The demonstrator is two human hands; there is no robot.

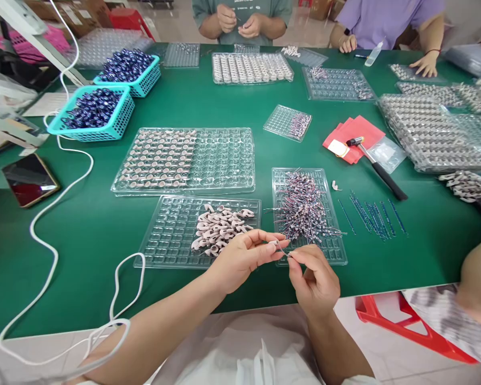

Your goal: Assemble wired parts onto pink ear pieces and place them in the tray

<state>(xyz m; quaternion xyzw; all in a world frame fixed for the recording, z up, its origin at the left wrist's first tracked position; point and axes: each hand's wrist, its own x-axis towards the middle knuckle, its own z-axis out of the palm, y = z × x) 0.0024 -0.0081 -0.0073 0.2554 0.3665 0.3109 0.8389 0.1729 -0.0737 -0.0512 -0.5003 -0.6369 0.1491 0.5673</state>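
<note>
My left hand (240,256) pinches a small beige earbud-like shell (273,243) between thumb and fingertips. From the shell a thin wire (281,249) runs across to my right hand (316,275), whose thumb and forefinger are closed on the wire's small end piece. Left of my hands, similar beige shells (218,227) lie heaped on a clear tray (164,230). Just beyond my fingers, a pile of small parts with red, blue and dark wires (302,203) covers another clear tray (332,214). One loose beige shell (335,185) sits to the right of that tray.
Farther in, a half-filled tray (224,160) holds rows of shells. Turquoise baskets (118,120) of shiny blue pieces stand left, near a phone (30,179) and white cable (40,230). To the right lie a hammer (379,168), red bags (356,136) and blue strips (371,219). Co-workers sit opposite.
</note>
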